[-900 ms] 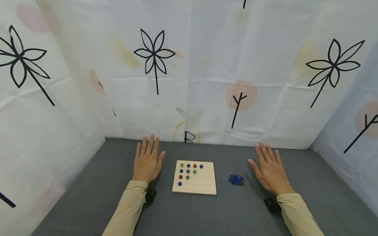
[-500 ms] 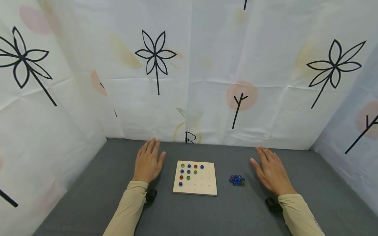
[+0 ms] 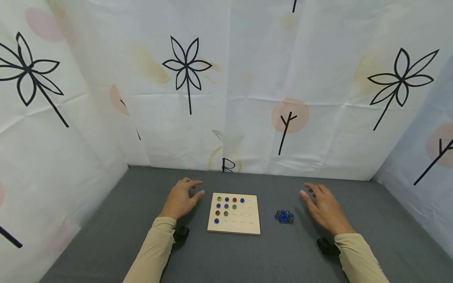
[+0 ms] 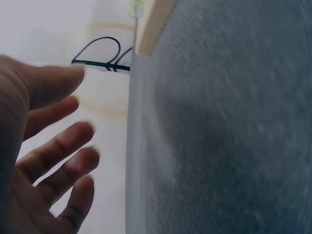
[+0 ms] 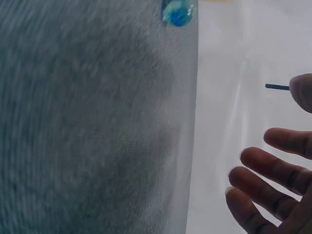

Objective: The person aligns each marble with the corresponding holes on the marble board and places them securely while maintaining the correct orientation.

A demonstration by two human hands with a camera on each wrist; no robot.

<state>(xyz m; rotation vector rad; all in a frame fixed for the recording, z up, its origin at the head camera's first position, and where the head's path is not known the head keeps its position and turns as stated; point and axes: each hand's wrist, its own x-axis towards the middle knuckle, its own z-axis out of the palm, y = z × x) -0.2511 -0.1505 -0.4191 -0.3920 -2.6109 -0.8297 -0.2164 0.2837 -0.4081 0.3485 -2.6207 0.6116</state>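
Note:
A pale wooden board (image 3: pixel 234 214) with rows of round dimples lies on the grey table; several blue, green and orange marbles (image 3: pixel 226 205) fill its left side. A small heap of mostly blue marbles (image 3: pixel 284 215) lies to the board's right. My left hand (image 3: pixel 181 199) hovers just left of the board, fingers loosely bent, holding nothing. My right hand (image 3: pixel 321 207) hovers right of the heap, fingers relaxed and empty. The left wrist view shows the left hand's fingers (image 4: pixel 58 161) spread beside the board's corner (image 4: pixel 151 24). The right wrist view shows the right hand's fingers (image 5: pixel 273 180) and a marble (image 5: pixel 178 12).
The grey felt table (image 3: pixel 230 255) is closed in by white printed curtains (image 3: pixel 226 86) at the back and both sides. Black wrist cameras (image 3: pixel 181 233) sit under both sleeves.
Both hands have lifted off the table and their flat, spread fingers have bent loosely. The left hand drifted slightly toward the board. Board and marbles have not moved.

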